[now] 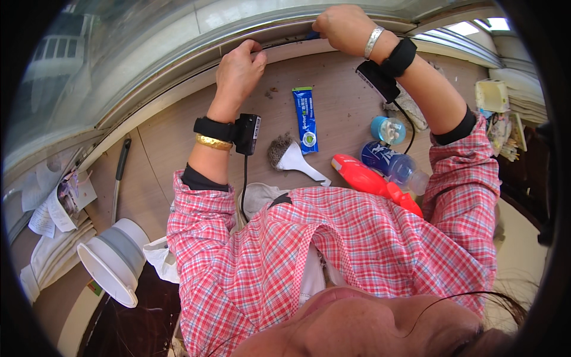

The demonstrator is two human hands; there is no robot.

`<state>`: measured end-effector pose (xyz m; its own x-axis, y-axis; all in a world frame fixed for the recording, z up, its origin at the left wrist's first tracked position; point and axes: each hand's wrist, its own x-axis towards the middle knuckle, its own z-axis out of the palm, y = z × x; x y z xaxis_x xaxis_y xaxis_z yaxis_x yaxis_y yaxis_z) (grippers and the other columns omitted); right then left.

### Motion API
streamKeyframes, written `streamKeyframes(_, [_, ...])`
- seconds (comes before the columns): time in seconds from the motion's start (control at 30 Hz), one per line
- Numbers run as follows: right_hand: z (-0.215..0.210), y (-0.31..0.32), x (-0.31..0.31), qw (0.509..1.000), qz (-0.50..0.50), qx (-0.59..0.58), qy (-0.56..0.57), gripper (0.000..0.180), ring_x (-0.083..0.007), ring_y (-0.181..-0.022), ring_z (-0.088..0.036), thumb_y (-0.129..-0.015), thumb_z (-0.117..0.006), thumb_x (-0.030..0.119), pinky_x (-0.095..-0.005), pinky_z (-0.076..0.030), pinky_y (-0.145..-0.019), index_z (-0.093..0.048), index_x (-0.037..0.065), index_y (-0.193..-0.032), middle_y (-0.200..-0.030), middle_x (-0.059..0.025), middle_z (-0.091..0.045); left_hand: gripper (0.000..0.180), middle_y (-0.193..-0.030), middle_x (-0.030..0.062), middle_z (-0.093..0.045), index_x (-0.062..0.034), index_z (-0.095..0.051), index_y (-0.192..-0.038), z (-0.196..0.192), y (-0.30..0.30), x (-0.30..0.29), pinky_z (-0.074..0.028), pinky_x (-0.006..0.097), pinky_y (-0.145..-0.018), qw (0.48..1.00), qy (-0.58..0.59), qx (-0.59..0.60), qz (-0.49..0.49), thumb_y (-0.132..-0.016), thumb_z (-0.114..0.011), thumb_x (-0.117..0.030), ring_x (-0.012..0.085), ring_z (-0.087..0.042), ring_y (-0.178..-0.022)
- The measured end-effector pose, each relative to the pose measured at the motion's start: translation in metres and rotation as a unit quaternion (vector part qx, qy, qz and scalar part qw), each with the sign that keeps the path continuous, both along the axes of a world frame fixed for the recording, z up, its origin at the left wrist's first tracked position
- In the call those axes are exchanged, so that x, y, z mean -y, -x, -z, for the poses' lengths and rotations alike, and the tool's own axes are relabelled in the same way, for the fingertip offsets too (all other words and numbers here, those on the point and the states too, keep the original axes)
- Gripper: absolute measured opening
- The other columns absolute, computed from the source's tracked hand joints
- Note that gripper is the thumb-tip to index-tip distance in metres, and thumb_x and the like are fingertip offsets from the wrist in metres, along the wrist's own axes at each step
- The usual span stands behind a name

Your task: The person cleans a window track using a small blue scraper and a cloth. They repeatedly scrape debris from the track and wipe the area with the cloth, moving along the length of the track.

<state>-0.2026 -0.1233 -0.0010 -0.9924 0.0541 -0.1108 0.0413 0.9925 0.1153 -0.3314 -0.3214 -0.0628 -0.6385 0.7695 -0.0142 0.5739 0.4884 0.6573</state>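
Note:
My right hand point(348, 30) is at the window track point(279, 46), fingers curled and pressed together round a small blue thing point(312, 35). Most of that blue thing is hidden, so its kind does not show. My left hand point(239, 72) rests on the track's near edge, thumb and forefinger slightly apart, with nothing visible between them. Below the hands lie a blue tube point(306, 119) with a green end and a white-handled scrubber point(294, 159) with a grey steel-wool head. Crumbs of dirt point(270, 92) are scattered near the track.
On the right are a red bottle point(363, 174), a clear bottle with a blue label point(389, 163), a round blue-rimmed container point(388, 129) and a pale cloth point(410, 107). To the left are a black-handled tool point(123, 159), a white-and-grey bucket point(116, 256) and folded cloths point(59, 253). Window glass point(137, 53) borders the far side.

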Motion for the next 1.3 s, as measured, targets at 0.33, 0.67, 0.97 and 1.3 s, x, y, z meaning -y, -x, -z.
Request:
streamKeyframes(0.33, [0.019, -0.014, 0.002, 0.993, 0.092, -0.062, 0.035, 0.016, -0.0279, -0.074, -0.066, -0.077, -0.059, 0.006, -0.0380, -0.052, -0.063, -0.069, 0.012, -0.088, -0.077, -0.0079, -0.068, 0.018, -0.071, 0.0105, -0.067, -0.0204, -0.070, -0.098, 0.011, -0.030, -0.028, -0.052, 0.039, -0.060, 0.975, -0.043, -0.214, 0.029, -0.084, -0.063, -0.030, 0.0306, -0.065, -0.068])
streamKeyframes(0.67, [0.045, -0.051, 0.018, 0.977, 0.044, -0.207, 0.000, 0.035, -0.0213, -0.082, -0.061, -0.075, -0.059, 0.003, -0.0317, -0.053, -0.063, -0.060, 0.012, -0.109, -0.087, -0.0021, -0.062, 0.010, -0.067, 0.0074, -0.066, -0.0202, -0.070, -0.090, 0.025, -0.029, -0.031, -0.051, 0.037, -0.053, 0.956, -0.142, -0.254, 0.029, -0.084, -0.065, -0.025, 0.0274, -0.065, -0.063])
streamKeyframes(0.97, [0.064, -0.063, 0.012, 0.951, 0.020, -0.299, 0.072, 0.032, -0.0232, -0.083, -0.062, -0.078, -0.058, 0.007, -0.0334, -0.053, -0.063, -0.058, 0.012, -0.109, -0.089, -0.0028, -0.063, 0.008, -0.066, 0.0077, -0.066, -0.0172, -0.071, -0.087, 0.024, -0.033, -0.034, -0.050, 0.031, -0.052, 0.974, -0.190, -0.121, -0.035, -0.082, -0.068, -0.023, 0.0214, -0.065, -0.058])
streamKeyframes(1.3, [0.032, -0.114, 0.012, 0.939, 0.234, -0.078, 0.238, 0.021, -0.0314, -0.072, -0.064, -0.088, -0.059, 0.019, -0.0399, -0.050, -0.062, -0.061, 0.010, -0.106, -0.076, -0.0134, -0.065, 0.017, -0.052, -0.0037, -0.047, -0.0004, -0.067, -0.093, -0.068, -0.058, -0.016, -0.025, 0.018, -0.038, 0.744, -0.235, 0.623, -0.049, -0.089, -0.064, -0.017, 0.0052, -0.035, -0.040])
